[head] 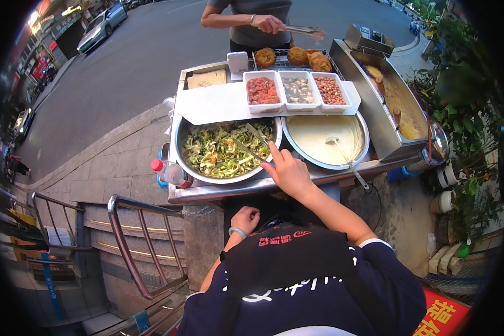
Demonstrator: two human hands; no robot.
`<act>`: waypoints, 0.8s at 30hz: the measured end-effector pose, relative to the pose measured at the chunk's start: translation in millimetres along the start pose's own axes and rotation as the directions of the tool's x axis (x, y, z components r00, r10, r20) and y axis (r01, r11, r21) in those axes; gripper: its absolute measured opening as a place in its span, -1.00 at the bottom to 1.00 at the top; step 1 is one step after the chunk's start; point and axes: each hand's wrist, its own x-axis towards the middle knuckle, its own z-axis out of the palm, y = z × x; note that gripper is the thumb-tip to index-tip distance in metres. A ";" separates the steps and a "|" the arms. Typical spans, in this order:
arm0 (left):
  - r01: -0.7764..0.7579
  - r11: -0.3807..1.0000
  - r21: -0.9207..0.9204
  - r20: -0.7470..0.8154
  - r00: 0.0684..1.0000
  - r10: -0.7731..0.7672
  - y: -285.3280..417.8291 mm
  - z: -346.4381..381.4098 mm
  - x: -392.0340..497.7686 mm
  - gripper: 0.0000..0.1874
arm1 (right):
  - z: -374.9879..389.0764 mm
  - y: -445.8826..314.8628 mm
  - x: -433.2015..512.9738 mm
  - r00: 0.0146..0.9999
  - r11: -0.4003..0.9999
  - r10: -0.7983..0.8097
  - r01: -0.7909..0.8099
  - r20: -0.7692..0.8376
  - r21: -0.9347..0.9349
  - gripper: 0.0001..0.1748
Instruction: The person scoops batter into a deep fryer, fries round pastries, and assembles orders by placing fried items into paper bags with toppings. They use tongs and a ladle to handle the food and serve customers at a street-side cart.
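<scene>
My right hand (289, 173) grips a pair of metal tongs (252, 150), whose arms are spread over chopped vegetables (218, 149) in a large steel bowl (179, 153). Against the black apron (277, 256), my left hand (245, 219) rests with its fingers curled; nothing shows in it. Pale batter (315, 134) fills a second steel bowl (296, 156) to the right, with a ladle (343, 153) lying in it. Behind the bowls, a white board (212, 101) carries three white tubs of diced red meat (262, 91), greyish shellfish-like pieces (298, 89) and peanuts (329, 90).
Fried cakes (265, 57) sit on a wire rack (280, 63). Another person's hand (269, 24) holds tongs (303, 30) above it. A steel fryer (399, 98) with oil stands at right. A red-capped bottle (173, 173) is by the left edge. Metal handrails (128, 248) flank steps.
</scene>
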 end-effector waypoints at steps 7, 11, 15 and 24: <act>0.048 0.999 0.001 0.077 0.996 -0.048 4.3 -1.0 0.0 -0.82 | -8.6 8.8 2.3 0.983 0.991 0.132 -0.134 0.127 0.005 -0.32; 0.209 0.976 -0.060 0.487 0.860 -0.154 59.6 -48.2 12.6 -0.67 | -50.6 16.7 -0.5 0.984 0.959 0.175 -0.174 0.016 0.222 -0.31; -0.293 0.901 -0.321 0.409 0.815 0.411 188.0 -138.9 51.2 -0.73 | -110.2 36.5 -33.2 0.950 0.889 0.246 -0.141 -0.193 0.436 -0.30; -0.914 0.407 0.016 0.224 0.399 0.889 440.6 -113.2 218.8 -0.84 | -189.9 80.1 -153.4 0.698 0.795 0.591 -0.419 -0.403 0.439 -0.34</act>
